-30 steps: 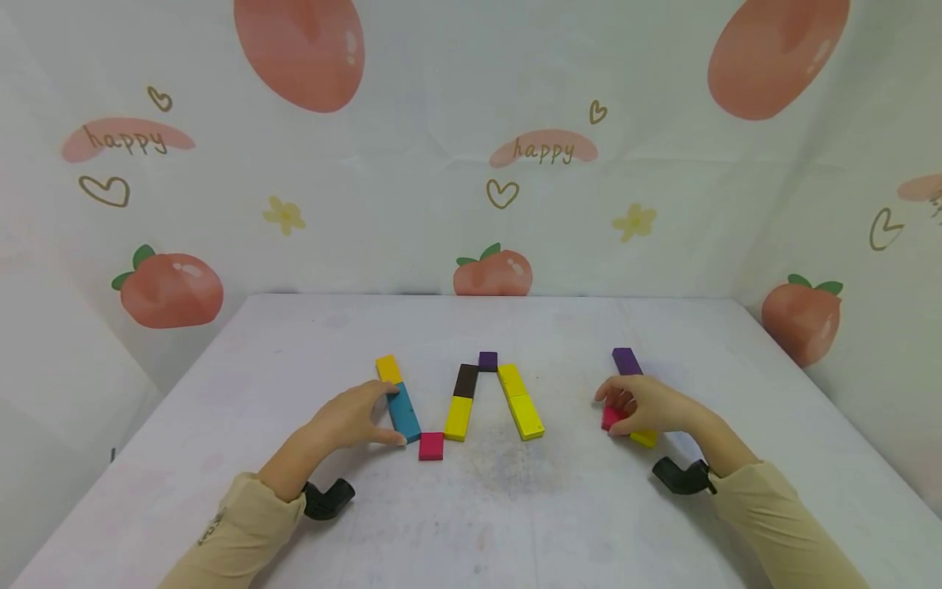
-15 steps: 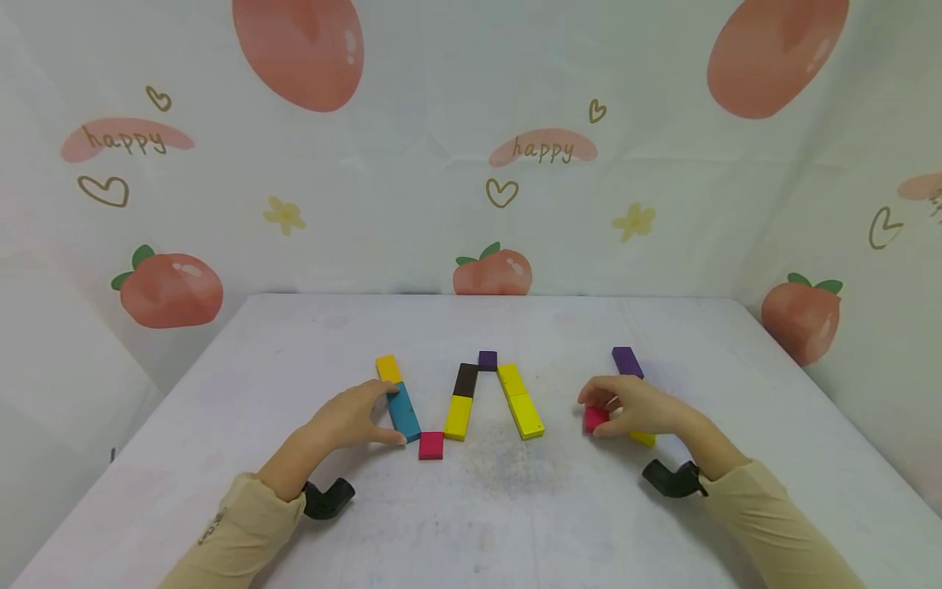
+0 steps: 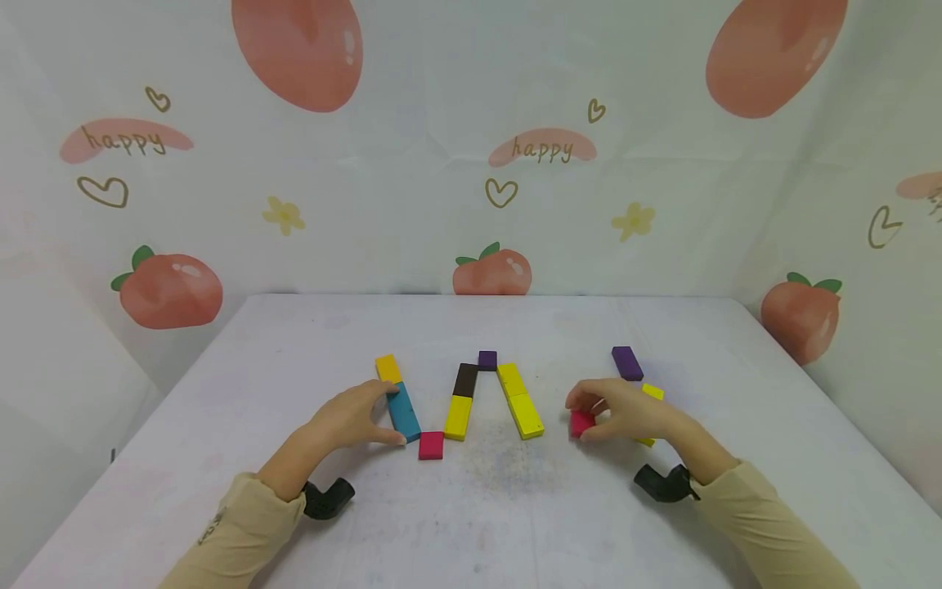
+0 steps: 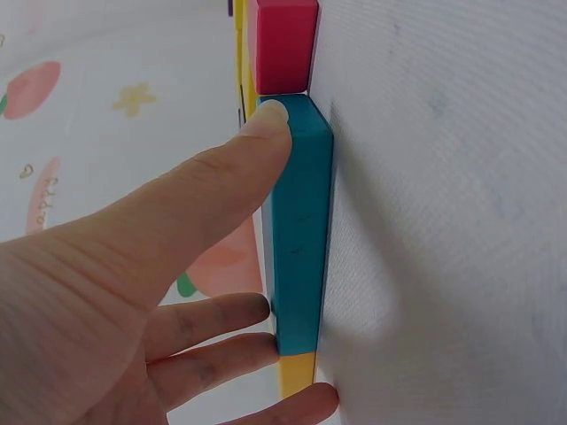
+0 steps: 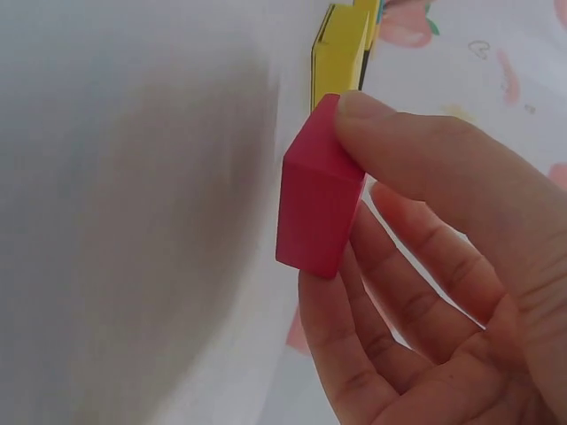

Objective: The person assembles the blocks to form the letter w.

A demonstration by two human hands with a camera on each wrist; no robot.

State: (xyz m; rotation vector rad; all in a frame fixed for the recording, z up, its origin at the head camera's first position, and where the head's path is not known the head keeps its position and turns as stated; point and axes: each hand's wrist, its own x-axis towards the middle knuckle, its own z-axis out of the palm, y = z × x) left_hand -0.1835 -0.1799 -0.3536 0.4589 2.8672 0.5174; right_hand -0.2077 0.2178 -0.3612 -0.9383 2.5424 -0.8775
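A red block point(image 3: 582, 424) is pinched between the thumb and fingers of my right hand point(image 3: 633, 409). The right wrist view shows the red block point(image 5: 321, 195) with the thumb on one end and a fingertip at the other. My left hand point(image 3: 349, 415) rests with spread fingers at the teal block point(image 3: 402, 411); in the left wrist view the thumb point(image 4: 268, 119) touches one end of the teal block point(image 4: 301, 230) and the fingers lie loosely along it. An orange-yellow block point(image 3: 388, 368) adjoins its far end, and another red block point(image 3: 431, 446) its near end.
A black block point(image 3: 466, 380) and yellow block point(image 3: 458, 418) slant up to a small purple block point(image 3: 488, 360). Two yellow blocks point(image 3: 521, 401) slant down from it. By the right hand lie a purple block point(image 3: 627, 363) and a yellow block point(image 3: 652, 391), partly hidden.
My right hand has moved left with the red block, away from the purple and yellow blocks, uncovering more of them. The left hand has stayed in place.
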